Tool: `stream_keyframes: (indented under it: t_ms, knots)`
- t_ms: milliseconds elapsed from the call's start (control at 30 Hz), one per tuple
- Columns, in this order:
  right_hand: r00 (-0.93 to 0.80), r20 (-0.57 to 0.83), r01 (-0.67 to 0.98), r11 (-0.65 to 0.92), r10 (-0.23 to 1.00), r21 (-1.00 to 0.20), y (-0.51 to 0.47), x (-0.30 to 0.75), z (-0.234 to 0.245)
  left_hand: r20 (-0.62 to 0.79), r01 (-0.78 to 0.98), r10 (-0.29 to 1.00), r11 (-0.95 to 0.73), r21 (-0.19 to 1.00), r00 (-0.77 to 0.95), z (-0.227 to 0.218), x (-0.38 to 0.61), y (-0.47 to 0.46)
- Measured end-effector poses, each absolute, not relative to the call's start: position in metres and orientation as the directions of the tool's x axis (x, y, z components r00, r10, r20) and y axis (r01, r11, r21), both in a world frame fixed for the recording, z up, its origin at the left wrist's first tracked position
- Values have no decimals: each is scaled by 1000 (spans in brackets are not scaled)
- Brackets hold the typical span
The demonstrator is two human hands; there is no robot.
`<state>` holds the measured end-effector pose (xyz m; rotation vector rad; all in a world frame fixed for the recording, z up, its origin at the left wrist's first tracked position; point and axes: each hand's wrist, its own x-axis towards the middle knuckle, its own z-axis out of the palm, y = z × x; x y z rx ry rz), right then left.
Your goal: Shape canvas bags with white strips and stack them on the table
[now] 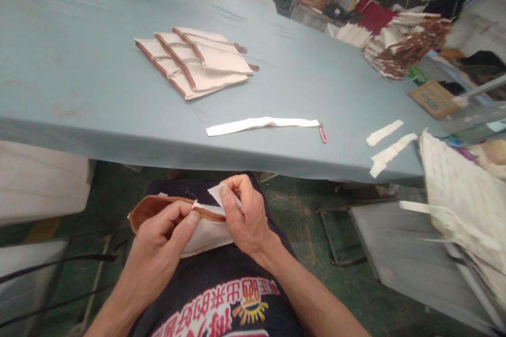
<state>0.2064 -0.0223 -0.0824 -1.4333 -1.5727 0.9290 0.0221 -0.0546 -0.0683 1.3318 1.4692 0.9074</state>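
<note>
pouch (206,239) pinched at its edge
left hand (164,234) grips the brown trim (210,215), seemingly steadying it; right hand (247,216), just beside, pinches a white strip (215,194).

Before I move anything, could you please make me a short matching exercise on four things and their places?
1. Brown-edged cloth
2. Pouches
3. Long white strip
4. Cardboard box

A. Overlapping on the table
B. At far right
C. Above the lap, in the left hand
D. Beside a small pink item

Pairs: 1-C, 2-A, 3-D, 4-B
</note>
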Motion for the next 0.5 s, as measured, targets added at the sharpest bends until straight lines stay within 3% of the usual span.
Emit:
stream_keyframes:
  t_ms: [100,233,500]
  knots:
    - [-50,-6,304,10,999,-953,-18,217,-68,-169,216,984,156,964,46,-68,22,-49]
    - [-257,-215,159,-179,942,-971,-21,236,-37,-226,119,967,212,970,117,-72,21,-44]
    - [-335,-253,313,-146,908,-938,-26,245,2,-272,8,939,276,961,211,-69,19,-36]
